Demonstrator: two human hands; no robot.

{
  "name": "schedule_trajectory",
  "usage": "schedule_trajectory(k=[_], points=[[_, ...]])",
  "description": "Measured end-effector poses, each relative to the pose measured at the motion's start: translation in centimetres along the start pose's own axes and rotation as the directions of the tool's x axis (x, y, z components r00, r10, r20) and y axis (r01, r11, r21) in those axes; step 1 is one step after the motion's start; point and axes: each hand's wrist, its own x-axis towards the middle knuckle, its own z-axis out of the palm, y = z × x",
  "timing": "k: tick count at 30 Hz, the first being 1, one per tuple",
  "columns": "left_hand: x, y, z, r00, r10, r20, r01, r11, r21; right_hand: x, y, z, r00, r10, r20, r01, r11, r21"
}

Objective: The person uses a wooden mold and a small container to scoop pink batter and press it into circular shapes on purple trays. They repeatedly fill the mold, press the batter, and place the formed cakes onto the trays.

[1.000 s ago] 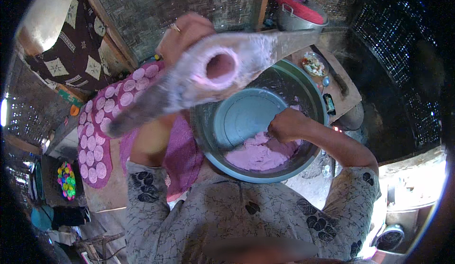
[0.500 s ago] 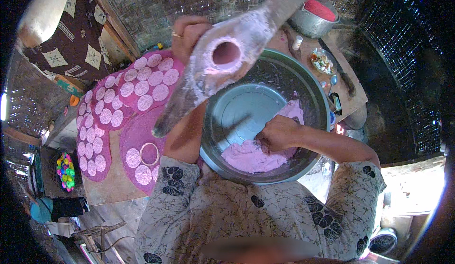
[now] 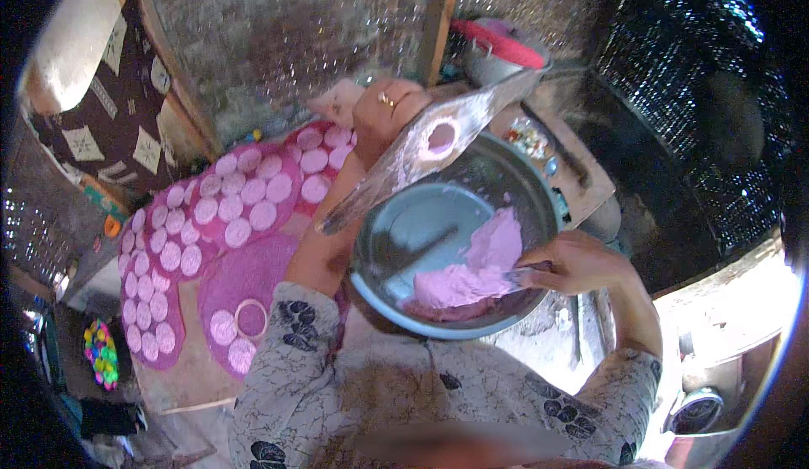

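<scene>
My left hand (image 3: 392,115) is closed around a long, tapered wooden bar (image 3: 406,150), tilted above the basin. A round hole goes into the bar's middle, its rim smeared with pale pink paste. Below stands a wide grey-green basin (image 3: 404,225) with a mound of soft pink dough (image 3: 476,271) along its near right side. My right hand (image 3: 581,265) is at the basin's right rim, fingers pinched together next to the dough. Something greyish shows at the fingertips against the dough, too blurred to name.
Left of the basin, pink mats (image 3: 253,258) bear rows of round pale pink discs, and a ring (image 3: 250,318) lies on the nearest one. At the back right are a metal pot (image 3: 497,63) with red contents and a plate of food (image 3: 527,142). A woven wall (image 3: 295,48) closes the back.
My right hand has drawn back to the right, out of the dough, which now stands higher. My left hand and the wooden bar have shifted right and lower in view; the whole view has moved.
</scene>
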Motion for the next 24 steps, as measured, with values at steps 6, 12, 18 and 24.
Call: schedule_trajectory(k=[6, 12, 18, 24], points=[[0.5, -0.4, 1.0, 0.990, 0.090, 0.109, -0.094, 0.995, 0.033, -6.0, 2.0, -1.4, 0.975, 0.084, -0.206, 0.105, 0.643, 0.758], [1.7, 1.3, 0.4, 0.937, 0.152, 0.316, -0.208, 0.966, 0.152, -3.6, 4.3, -1.8, 0.967, 0.210, -0.144, -0.006, 0.584, 0.812], [2.4, 3.4, -1.5, 0.846, -0.036, 0.532, -0.136, 0.950, 0.281, -0.2, -2.9, -2.8, 0.619, -0.185, -0.764, -0.364, 0.794, -0.487], [2.9, 5.0, -3.7, 0.742, -0.115, 0.660, 0.077, 0.993, 0.087, 1.5, -5.8, 1.3, 0.637, -0.351, -0.686, -0.450, 0.553, -0.701]])
